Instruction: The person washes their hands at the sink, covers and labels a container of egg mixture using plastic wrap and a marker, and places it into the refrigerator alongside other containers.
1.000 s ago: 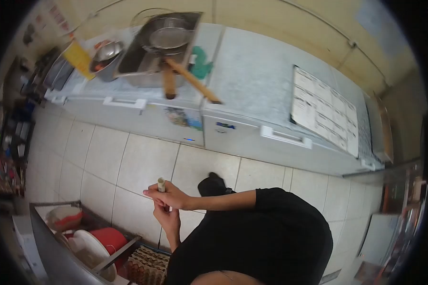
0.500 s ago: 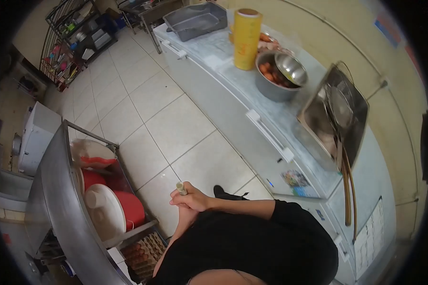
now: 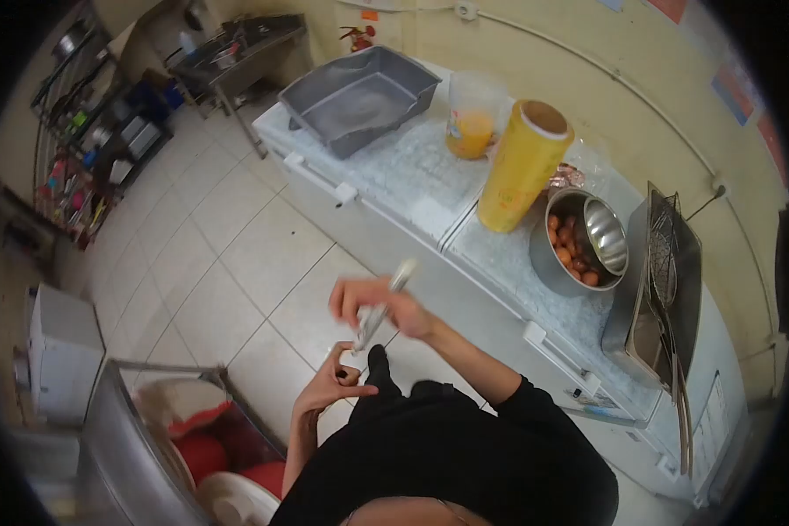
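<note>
A whitish, pen-like stick (image 3: pixel 373 326) slants through the fingers of my right hand (image 3: pixel 381 302), which are wrapped round it and slightly blurred. Its lower end comes close to my left hand (image 3: pixel 331 383), lower and to the left. The fingers of my left hand are curled, its thumb points right, and a small dark thing shows among them, too small to name. Both hands are in front of my body, above the tiled floor.
A long white chest freezer (image 3: pixel 412 197) bears a grey tray (image 3: pixel 355 101), a yellow roll (image 3: pixel 526 167), a jug with orange contents (image 3: pixel 471 131), a pot of eggs (image 3: pixel 579 243) and a metal pan (image 3: pixel 622 324) with strainers. A metal cart (image 3: pixel 118 438) stands at lower left.
The view has swung left along the freezer. My hands, together before, are now apart, with my right hand raised up and to the right, holding the stick.
</note>
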The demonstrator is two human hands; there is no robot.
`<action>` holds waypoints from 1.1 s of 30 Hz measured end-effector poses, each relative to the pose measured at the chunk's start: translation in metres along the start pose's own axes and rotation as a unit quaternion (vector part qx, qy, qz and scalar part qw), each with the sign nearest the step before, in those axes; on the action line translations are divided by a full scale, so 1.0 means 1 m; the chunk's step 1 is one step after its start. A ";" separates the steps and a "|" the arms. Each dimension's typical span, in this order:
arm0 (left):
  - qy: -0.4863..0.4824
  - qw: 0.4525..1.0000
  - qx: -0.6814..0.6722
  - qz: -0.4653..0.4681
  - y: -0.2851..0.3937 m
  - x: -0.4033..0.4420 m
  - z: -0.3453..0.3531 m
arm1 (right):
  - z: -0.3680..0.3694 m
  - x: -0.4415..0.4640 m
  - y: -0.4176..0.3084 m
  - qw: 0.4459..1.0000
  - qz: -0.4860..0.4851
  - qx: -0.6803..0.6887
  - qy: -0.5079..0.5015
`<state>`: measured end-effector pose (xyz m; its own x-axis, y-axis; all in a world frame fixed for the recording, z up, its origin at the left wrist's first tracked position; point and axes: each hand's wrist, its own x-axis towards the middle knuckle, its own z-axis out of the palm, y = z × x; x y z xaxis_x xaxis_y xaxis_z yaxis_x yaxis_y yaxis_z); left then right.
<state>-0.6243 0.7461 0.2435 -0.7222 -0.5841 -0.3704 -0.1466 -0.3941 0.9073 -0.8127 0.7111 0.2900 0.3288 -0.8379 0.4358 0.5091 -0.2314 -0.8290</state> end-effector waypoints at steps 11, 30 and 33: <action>-0.054 0.989 0.100 0.096 0.098 0.208 -0.125 | -0.255 0.133 -0.085 0.769 -0.192 -0.249 0.556; -0.173 0.982 0.064 0.032 0.209 0.400 -0.178 | -0.404 0.165 -0.096 0.607 -0.105 -0.390 0.685; -0.198 0.976 0.077 0.037 0.212 0.421 -0.173 | -0.408 0.162 -0.096 0.600 -0.079 -0.428 0.671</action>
<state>-0.8432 0.2939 0.2458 -0.9350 -0.2742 -0.2248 -0.1622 -0.2331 0.9588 -1.1323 0.3960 0.2972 -0.8994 -0.2823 0.3338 -0.3340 -0.0489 -0.9413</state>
